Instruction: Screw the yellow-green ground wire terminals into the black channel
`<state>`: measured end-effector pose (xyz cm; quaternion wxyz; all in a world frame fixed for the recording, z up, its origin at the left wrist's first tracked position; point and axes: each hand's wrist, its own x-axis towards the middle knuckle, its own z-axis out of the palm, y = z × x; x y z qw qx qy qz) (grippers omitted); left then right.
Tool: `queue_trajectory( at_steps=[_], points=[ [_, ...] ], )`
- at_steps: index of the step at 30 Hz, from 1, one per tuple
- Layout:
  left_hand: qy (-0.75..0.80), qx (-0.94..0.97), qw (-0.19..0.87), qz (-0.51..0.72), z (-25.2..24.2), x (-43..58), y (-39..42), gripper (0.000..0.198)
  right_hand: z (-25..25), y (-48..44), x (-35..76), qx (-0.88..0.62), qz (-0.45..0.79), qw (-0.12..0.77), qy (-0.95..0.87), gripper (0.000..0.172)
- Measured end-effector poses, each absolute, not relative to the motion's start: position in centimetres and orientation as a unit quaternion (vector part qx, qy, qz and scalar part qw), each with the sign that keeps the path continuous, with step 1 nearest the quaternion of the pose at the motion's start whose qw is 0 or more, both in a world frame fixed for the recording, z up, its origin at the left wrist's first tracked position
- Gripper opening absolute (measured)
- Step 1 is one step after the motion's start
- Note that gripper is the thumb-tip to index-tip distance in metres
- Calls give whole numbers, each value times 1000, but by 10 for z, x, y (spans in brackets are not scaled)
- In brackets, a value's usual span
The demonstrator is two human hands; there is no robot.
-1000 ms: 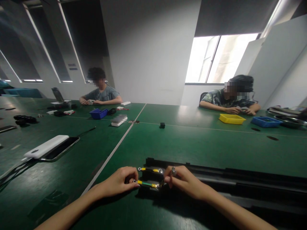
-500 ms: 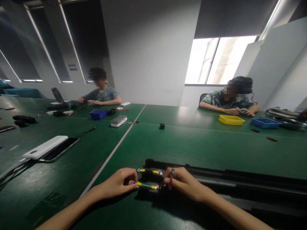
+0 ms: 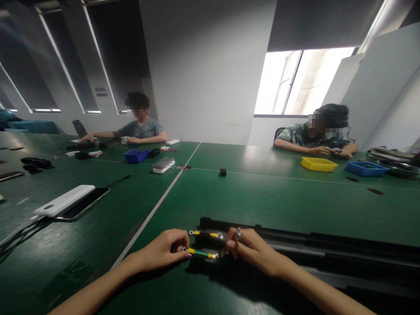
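My left hand [image 3: 169, 248] pinches the ring-terminal end of a short green wire [image 3: 201, 253] with yellow sleeves. The wire's other end rests at the left end of a long black rail-like part [image 3: 295, 245]. Beside it lies a similar black wire [image 3: 205, 234] with yellow sleeves; its left ring terminal sticks out free, and its right one sits on the black part. My right hand [image 3: 247, 247], wearing a ring, is closed just right of both wires' inner ends. Whatever its fingertips grip is too dark and small to make out.
A small black block [image 3: 222, 173] stands ahead. Left lie a white power bank [image 3: 67, 199] and a phone [image 3: 83, 205] with cables. Farther off are a dark blue bin [image 3: 135, 156], a yellow bin [image 3: 318, 165] and a blue bin [image 3: 365, 169]. Two people sit across the table.
My hands keep nearly the same pose at the wires. The person at the far left has stretched an arm out leftward over the table. The whole view has shifted slightly.
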<state>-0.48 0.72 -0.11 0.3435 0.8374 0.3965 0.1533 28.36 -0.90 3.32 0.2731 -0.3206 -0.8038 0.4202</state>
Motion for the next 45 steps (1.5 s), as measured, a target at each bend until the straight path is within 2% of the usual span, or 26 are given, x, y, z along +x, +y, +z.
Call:
queue_trajectory(
  at_steps=[20,30,45],
  points=[
    [395,836,346,159,-1,-5,7,7,29,-10,285,-342,460,294,-765,48],
    [394,838,344,153,1,-5,6,7,28,-9,286,-317,486,293,-760,45],
    [393,846,328,150,0,-5,7,9,31,-9,285,-327,436,263,-796,44]
  ],
)
